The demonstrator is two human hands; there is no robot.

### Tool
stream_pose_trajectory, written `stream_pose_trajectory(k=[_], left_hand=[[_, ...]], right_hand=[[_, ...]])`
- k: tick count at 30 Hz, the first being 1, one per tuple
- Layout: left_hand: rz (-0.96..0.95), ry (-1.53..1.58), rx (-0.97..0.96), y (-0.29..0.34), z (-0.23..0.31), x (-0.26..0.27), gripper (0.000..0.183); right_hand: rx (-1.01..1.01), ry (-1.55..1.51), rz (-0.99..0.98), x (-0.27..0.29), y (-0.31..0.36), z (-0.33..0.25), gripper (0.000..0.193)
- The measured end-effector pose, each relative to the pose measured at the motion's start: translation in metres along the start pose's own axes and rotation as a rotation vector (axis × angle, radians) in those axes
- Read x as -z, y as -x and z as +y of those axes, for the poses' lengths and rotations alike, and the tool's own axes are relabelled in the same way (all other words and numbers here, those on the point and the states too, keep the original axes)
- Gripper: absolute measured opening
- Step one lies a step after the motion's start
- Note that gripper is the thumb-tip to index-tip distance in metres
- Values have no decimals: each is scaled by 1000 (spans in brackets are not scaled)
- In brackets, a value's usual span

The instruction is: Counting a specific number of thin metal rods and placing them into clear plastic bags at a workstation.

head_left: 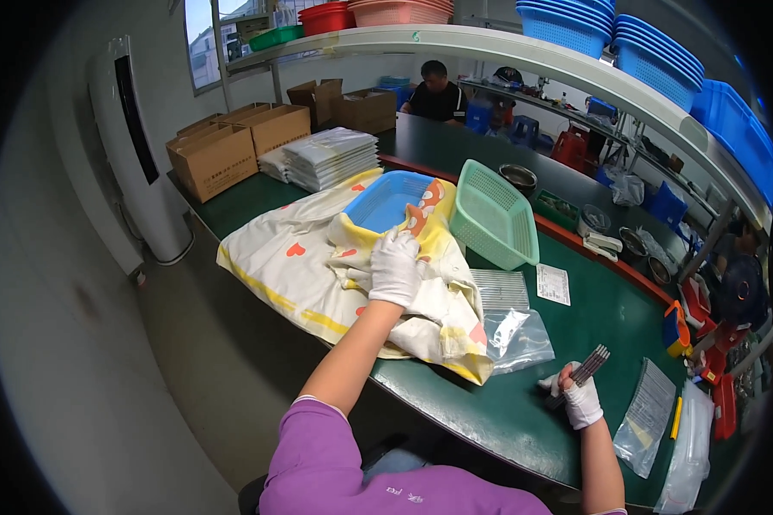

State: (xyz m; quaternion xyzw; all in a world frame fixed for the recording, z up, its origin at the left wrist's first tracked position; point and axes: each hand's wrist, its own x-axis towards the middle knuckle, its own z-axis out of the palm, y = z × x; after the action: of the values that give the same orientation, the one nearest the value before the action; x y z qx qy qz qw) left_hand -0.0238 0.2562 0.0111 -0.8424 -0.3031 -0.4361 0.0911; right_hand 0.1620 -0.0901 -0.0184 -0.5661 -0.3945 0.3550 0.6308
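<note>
My left hand (395, 268), in a white glove, is closed on the patterned cloth (266, 257) at the near side of a blue plastic basket (385, 204). This white and yellow cloth with red hearts drapes around the basket, and an orange piece with white dots (429, 202) hangs over the basket's right rim. At the front right, my right hand (581, 403), in a glove with bare fingertips, grips a bundle of thin grey metal rods (591, 365), tilted up to the right. A green plastic basket (494, 215) leans beside the blue one.
More rods lie in clear plastic bags (515, 339) between my hands, near a paper slip (553, 284). Another bag (646, 416) and a yellow pen-like stick (677, 418) are at right. Stacked bags (331, 159) and cardboard boxes (215, 159) stand behind. A co-worker (435, 94) sits across.
</note>
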Motion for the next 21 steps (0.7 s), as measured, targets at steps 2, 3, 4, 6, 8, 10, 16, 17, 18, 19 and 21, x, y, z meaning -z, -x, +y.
stream_pose_trajectory(k=[2, 3, 4, 6, 8, 10, 16, 17, 18, 19, 21], left_hand=[[62, -118, 148, 1, 8, -5, 28], [124, -242, 291, 0, 11, -7, 30], [12, -209, 233, 0, -1, -10, 25], [-59, -114, 240, 0, -41, -19, 22], [-54, 52, 229, -2, -49, -17, 13], [29, 168, 132, 3, -35, -14, 13], [-451, 587, -190, 16, 93, 0, 16], [-614, 510, -201, 19, 107, 8, 23], [-612, 457, -222, 20, 113, 13, 28], [-613, 407, -251, 21, 117, 14, 33], [-517, 284, -145, 19, 117, 13, 40]], right_hand=[[23, -20, 16, -1, 0, -1, 42], [21, -17, 18, -1, 0, -2, 42], [11, -8, 29, -1, 0, -4, 43], [3, -9, 28, -4, -2, -4, 43], [8, -24, 0, -2, -2, -1, 43], [3, -29, 3, 0, 0, 0, 43], [-12, -25, 25, -4, 5, -2, 46], [-8, -29, 35, -3, 4, -2, 46], [-4, -29, 49, -3, 4, -3, 46], [-17, -35, 39, -4, 5, -2, 46], [-38, -38, 22, -3, 4, -3, 45]])
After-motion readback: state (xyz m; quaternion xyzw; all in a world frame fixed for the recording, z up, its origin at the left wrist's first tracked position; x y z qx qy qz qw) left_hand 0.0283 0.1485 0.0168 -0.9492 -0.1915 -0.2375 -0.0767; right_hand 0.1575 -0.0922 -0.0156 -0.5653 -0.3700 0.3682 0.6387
